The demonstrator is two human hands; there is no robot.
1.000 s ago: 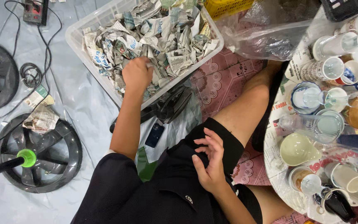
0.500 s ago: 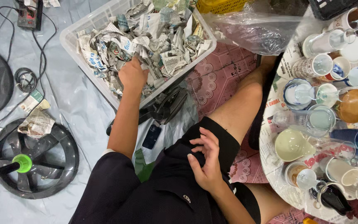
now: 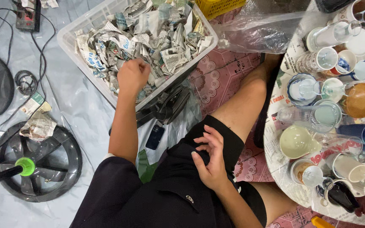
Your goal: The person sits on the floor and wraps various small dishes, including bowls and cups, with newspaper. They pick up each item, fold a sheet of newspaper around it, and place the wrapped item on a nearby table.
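I sit on the floor in black shorts. My left hand (image 3: 132, 76) reaches into a clear plastic bin (image 3: 90, 19) full of crumpled newspaper pieces (image 3: 148, 33); its fingers are closed on the paper near the bin's front edge. My right hand (image 3: 210, 158) rests on my lap against the black shorts, fingers bent and apart, with nothing in it.
A round table (image 3: 275, 147) covered in newspaper at the right holds several cups, glasses and bowls. A dark fan base with a green knob (image 3: 27, 166) lies at the left, with cables (image 3: 24, 80) and a power strip (image 3: 26, 17). A phone (image 3: 155, 137) and black bag (image 3: 170, 103) lie beside my thigh.
My left hand has stayed in the bin, its fingers closing further on the paper. The view has shifted slightly. My right hand has kept its place on my lap.
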